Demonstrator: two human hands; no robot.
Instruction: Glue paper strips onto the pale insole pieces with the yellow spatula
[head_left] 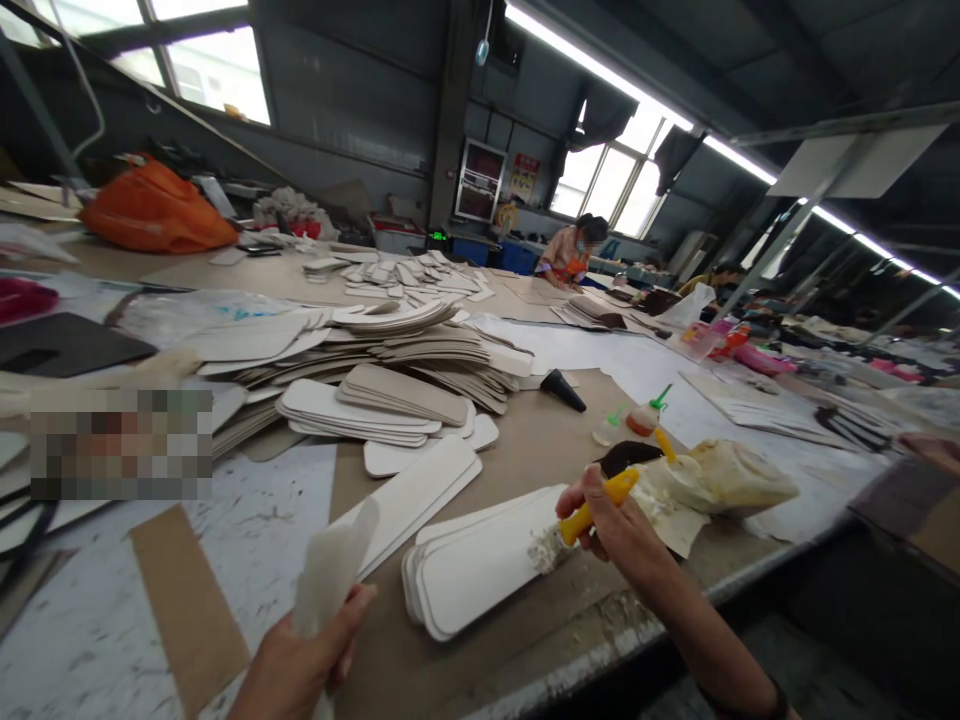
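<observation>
My left hand (307, 655) is closed round a whitish, slightly see-through strip (337, 560), which stands tilted up from the fingers. My right hand (622, 530) grips a yellow-handled brush (577, 522) whose head is crusted with pale glue. The brush head touches the right end of a fanned stack of white rounded boards (480, 570) on the brown work surface. Between the hands, a few more long white boards (420, 500) lie slantwise. Just beyond my right hand sits a glue-smeared, cream-coloured container (739, 478), lying on its side, with another yellow handle (664, 445) by it.
Large piles of rounded boards (442, 350) fill the table's middle. Two small green-tipped bottles (646, 418) and a black cone (562, 390) stand or lie behind the brush. A brown strip (187, 610) lies at left. A co-worker (574, 250) bends over the far table.
</observation>
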